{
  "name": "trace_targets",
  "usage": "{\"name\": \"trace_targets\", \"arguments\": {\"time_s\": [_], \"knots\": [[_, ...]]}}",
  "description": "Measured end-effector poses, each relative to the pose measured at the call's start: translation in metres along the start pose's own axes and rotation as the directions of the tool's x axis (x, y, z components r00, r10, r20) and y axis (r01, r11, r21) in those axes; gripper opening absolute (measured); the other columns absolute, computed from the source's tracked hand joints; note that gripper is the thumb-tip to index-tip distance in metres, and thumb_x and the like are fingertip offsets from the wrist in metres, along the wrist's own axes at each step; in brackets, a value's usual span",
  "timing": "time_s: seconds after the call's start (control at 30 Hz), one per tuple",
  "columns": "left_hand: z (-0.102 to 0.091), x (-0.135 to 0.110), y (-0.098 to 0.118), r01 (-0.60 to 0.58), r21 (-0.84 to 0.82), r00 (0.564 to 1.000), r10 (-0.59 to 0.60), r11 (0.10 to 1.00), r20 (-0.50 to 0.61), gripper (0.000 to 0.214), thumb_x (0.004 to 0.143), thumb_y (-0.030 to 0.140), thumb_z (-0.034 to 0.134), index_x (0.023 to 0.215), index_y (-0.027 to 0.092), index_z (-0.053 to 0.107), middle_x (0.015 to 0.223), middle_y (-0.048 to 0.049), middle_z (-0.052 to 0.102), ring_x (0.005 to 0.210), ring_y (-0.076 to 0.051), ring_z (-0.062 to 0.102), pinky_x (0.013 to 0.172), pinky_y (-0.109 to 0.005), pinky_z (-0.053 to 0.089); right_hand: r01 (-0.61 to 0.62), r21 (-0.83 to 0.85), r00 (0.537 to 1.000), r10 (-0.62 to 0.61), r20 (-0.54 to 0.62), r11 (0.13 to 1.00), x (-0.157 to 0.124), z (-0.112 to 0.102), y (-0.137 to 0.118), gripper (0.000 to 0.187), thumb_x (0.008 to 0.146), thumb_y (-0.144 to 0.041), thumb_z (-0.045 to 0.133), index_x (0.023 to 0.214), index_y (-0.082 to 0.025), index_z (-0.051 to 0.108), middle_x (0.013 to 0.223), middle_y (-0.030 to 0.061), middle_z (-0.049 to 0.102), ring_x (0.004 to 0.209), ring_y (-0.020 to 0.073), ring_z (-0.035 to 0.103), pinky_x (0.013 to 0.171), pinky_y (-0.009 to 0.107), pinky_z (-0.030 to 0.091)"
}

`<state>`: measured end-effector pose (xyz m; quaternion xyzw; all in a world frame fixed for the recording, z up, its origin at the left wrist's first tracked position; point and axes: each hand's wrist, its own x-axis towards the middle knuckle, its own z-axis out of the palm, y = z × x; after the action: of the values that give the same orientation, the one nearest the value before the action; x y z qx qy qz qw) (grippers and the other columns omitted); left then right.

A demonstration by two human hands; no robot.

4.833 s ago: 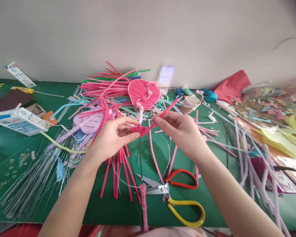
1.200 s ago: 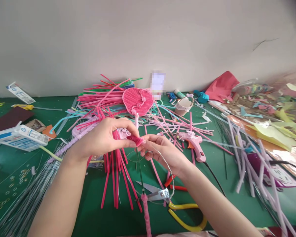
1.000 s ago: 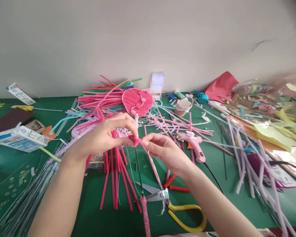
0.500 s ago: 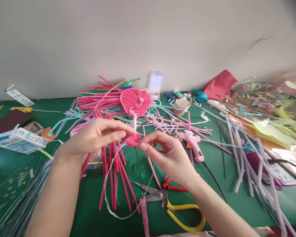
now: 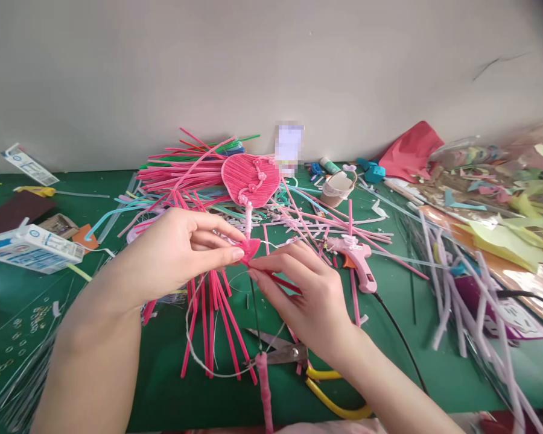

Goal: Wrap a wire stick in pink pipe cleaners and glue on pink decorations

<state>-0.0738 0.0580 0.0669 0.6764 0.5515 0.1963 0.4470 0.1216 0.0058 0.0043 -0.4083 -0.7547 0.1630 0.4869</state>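
Note:
A small bright pink petal-like piece point(image 5: 252, 247) is pinched between the thumb and fingers of my left hand point(image 5: 176, 256). The fingertips of my right hand point(image 5: 301, 286) are closed against its lower right edge. Below it a thin dark wire point(image 5: 254, 307) runs down to a pink-wrapped stem point(image 5: 264, 386). A white cord point(image 5: 193, 355) loops out under my left hand and back toward the stem. Behind the piece stands a pink round fan-shaped panel point(image 5: 242, 187) with small flowers and a pale wrapped handle point(image 5: 248, 220). Yellow-handled scissors point(image 5: 330, 404) lie open under my right hand.
Pink pipe cleaners point(image 5: 176, 172) are heaped at the back, and red-pink ones hang toward me. A pink glue gun point(image 5: 359, 262) with a black cable lies right. Lilac strips point(image 5: 446, 295), paper scraps point(image 5: 502, 241), a milk carton point(image 5: 31, 247) and grey wires point(image 5: 25, 380) surround the work.
The pink piece has turned and shows a broader face. My right hand's fingertips have come lower along its edge, nearer my left thumb. The view has shifted slightly.

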Motion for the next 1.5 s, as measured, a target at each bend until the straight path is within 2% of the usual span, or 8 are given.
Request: {"name": "trace_targets", "arguments": {"time_s": [0.17, 0.4, 0.63, 0.9, 1.2, 1.43, 1.5], "knots": [[0.001, 0.005, 0.000, -0.019, -0.007, 1.000, 0.019, 1.000, 0.011, 0.025, 0.070, 0.037, 0.079, 0.091, 0.024, 0.077, 0.084, -0.0015, 0.081, 0.082, -0.024, 0.077, 0.070, -0.024, 0.062, 0.023, -0.028, 0.999, -0.023, 0.024, 0.999, -0.007, 0.001, 0.002, 0.012, 0.094, -0.014, 0.057, 0.097, -0.020, 0.067, 0.085, 0.0052, 0.069, 0.077, 0.0164, 0.061, 0.069, 0.031, 0.054], [0.001, 0.009, 0.002, -0.006, 0.012, 1.000, 0.006, 1.000, 0.022, 0.026, 0.069, 0.036, 0.079, 0.090, 0.022, 0.077, 0.085, -0.0031, 0.080, 0.085, -0.025, 0.076, 0.074, -0.028, 0.062, 0.069, -0.127, 0.997, -0.065, 0.035, 0.990, -0.015, -0.011, 0.004, 0.015, 0.092, -0.010, 0.058, 0.100, -0.020, 0.065, 0.085, 0.0057, 0.067, 0.077, 0.0163, 0.061, 0.067, 0.030, 0.053], [0.012, 0.014, -0.002, -0.075, 0.007, 0.997, 0.075, 0.997, 0.018, 0.026, 0.068, 0.035, 0.080, 0.090, 0.021, 0.074, 0.086, -0.0015, 0.079, 0.084, -0.022, 0.075, 0.075, -0.028, 0.061, 0.096, -0.200, 0.994, -0.085, 0.061, 0.975, -0.009, -0.017, 0.007, 0.017, 0.096, -0.012, 0.051, 0.096, -0.020, 0.066, 0.084, 0.0062, 0.066, 0.075, 0.0163, 0.060, 0.066, 0.030, 0.052], [0.020, 0.016, 0.000, -0.082, 0.026, 0.997, 0.082, 0.996, -0.004, 0.024, 0.069, 0.033, 0.079, 0.088, 0.019, 0.073, 0.084, -0.0020, 0.078, 0.080, -0.020, 0.073, 0.077, -0.031, 0.059, 0.105, -0.272, 0.992, -0.080, 0.099, 0.957, -0.005, -0.021, 0.019, 0.014, 0.095, -0.013, 0.055, 0.096, -0.022, 0.066, 0.087, 0.0058, 0.066, 0.080, 0.0179, 0.059, 0.072, 0.033, 0.051], [0.022, 0.017, -0.003, -0.189, 0.010, 0.981, 0.188, 0.982, 0.055, 0.023, 0.074, 0.036, 0.076, 0.088, 0.020, 0.068, 0.087, -0.0007, 0.074, 0.082, -0.018, 0.071, 0.078, -0.031, 0.059, 0.162, -0.318, 0.976, -0.105, 0.190, 0.934, 0.003, -0.029, 0.018, 0.023, 0.096, -0.010, 0.050, 0.097, -0.023, 0.068, 0.088, 0.0068, 0.065, 0.078, 0.0179, 0.057, 0.067, 0.031, 0.050], [0.025, 0.015, 0.000, -0.185, 0.036, 0.982, 0.183, 0.982, 0.054, 0.031, 0.078, 0.036, 0.073, 0.106, 0.022, 0.071, 0.099, -0.0030, 0.076, 0.091, -0.022, 0.071, 0.078, -0.032, 0.059, 0.215, -0.291, 0.952, -0.134, 0.274, 0.932, 0.015, -0.043, 0.020, 0.019, 0.095, -0.010, 0.052, 0.096, -0.022, 0.066, 0.087, 0.0063, 0.064, 0.080, 0.0180, 0.057, 0.069, 0.031, 0.050], [0.025, 0.014, 0.001, -0.183, 0.047, 0.982, 0.180, 0.982, 0.062, 0.030, 0.078, 0.036, 0.073, 0.105, 0.023, 0.072, 0.099, -0.0028, 0.076, 0.089, -0.022, 0.071, 0.077, -0.032, 0.059, 0.224, -0.273, 0.942, -0.137, 0.305, 0.936, 0.022, -0.050, 0.022, 0.017, 0.096, -0.012, 0.052, 0.096, -0.022, 0.065, 0.088, 0.0063, 0.064, 0.081, 0.0184, 0.058, 0.069, 0.032, 0.051]]}}
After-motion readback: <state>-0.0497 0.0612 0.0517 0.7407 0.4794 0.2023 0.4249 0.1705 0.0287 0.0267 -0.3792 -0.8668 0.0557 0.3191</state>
